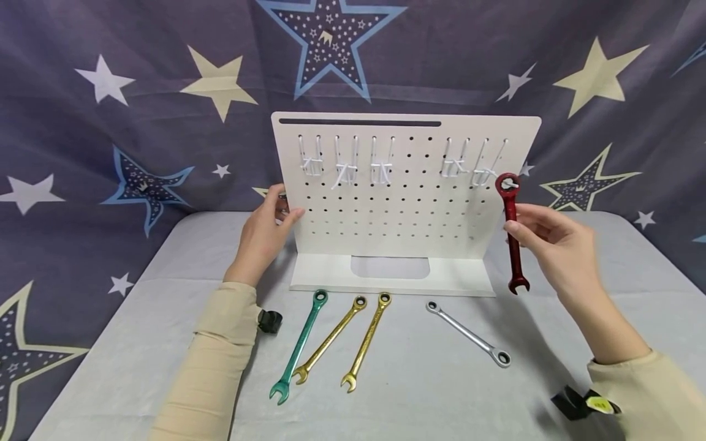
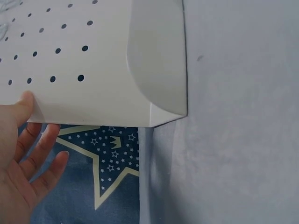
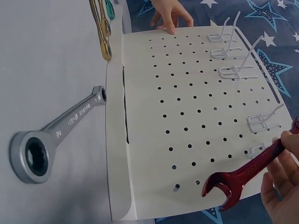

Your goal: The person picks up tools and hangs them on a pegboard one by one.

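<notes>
A white pegboard (image 1: 380, 245) stands upright on its base, with several white wire hooks (image 1: 382, 168) along its upper part. My left hand (image 1: 263, 236) grips its left edge, thumb on the front face and the other fingers behind. At the right side, my right hand (image 1: 565, 251) pinches a dark red combination wrench (image 1: 513, 245) by its shaft. The wrench hangs nearly vertical, ring end up, open end down. Its ring overlaps the tip of the rightmost hook (image 1: 484, 174) in the head view. The right wrist view shows the wrench's open jaw in front of the board.
In front of the base lie a green wrench (image 1: 300, 346), a gold wrench (image 1: 331, 339) and a second gold wrench (image 1: 366, 340). A silver double-ring wrench (image 1: 469, 334) lies farther right on the grey tablecloth (image 1: 419, 398). Behind hangs a dark star-patterned curtain (image 1: 441, 55).
</notes>
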`<state>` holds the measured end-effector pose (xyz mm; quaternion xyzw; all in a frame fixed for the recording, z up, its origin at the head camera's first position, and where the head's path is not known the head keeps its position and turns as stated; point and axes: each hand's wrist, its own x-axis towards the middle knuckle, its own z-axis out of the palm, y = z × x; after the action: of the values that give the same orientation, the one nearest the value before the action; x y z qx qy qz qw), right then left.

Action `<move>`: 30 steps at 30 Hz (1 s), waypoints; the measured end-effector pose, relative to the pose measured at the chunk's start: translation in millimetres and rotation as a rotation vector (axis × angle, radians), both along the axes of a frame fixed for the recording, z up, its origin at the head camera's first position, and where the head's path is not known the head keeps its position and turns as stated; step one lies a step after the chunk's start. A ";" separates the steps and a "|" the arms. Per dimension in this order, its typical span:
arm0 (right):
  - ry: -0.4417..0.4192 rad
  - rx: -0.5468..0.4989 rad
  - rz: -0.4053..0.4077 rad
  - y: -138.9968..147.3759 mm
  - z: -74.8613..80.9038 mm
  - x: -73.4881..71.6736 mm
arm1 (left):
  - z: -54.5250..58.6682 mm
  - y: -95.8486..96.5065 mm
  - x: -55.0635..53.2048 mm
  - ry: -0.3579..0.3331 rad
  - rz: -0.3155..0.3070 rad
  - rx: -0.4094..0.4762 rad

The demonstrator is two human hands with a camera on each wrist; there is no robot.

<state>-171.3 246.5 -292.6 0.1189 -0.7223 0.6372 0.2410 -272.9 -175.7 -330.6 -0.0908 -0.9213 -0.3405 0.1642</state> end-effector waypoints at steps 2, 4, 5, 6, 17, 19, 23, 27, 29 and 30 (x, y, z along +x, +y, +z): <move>-0.001 0.019 -0.006 -0.9 0.0 -2.1 | 0.2 -0.4 -0.3 0.002 0.001 -0.003; -0.004 0.038 -0.014 -1.4 0.1 -4.1 | 0.5 -0.5 -0.6 0.000 0.001 -0.003; -0.009 0.057 -0.024 -1.6 0.3 -5.2 | 0.6 -0.6 -0.6 -0.002 0.001 -0.002; -0.016 0.077 -0.034 -1.7 0.6 -6.3 | 0.8 -0.8 -0.4 -0.004 0.001 -0.001; -0.049 0.247 -0.130 0.0 0.2 -21.9 | 1.6 0.7 3.0 -0.007 0.006 0.025; -0.042 0.243 -0.122 -0.6 -0.5 -25.4 | 1.6 0.6 3.2 -0.003 0.007 0.023; -0.028 0.227 -0.107 -2.0 -1.8 -31.4 | 1.4 0.2 3.0 -0.009 0.007 0.018; -0.024 0.241 -0.116 -1.8 -2.5 -37.8 | 1.5 0.7 2.5 -0.020 0.006 0.021; -0.029 0.252 -0.122 -1.3 -2.7 -41.2 | 1.7 1.3 2.6 -0.022 0.007 0.025; -0.032 0.256 -0.122 -1.2 -2.9 -42.9 | 1.9 1.6 2.8 -0.024 0.008 0.027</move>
<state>-214.2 245.4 -295.5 0.0941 -0.8075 0.5257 0.2506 -270.1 -174.2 -328.7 -0.0808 -0.9189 -0.3532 0.1559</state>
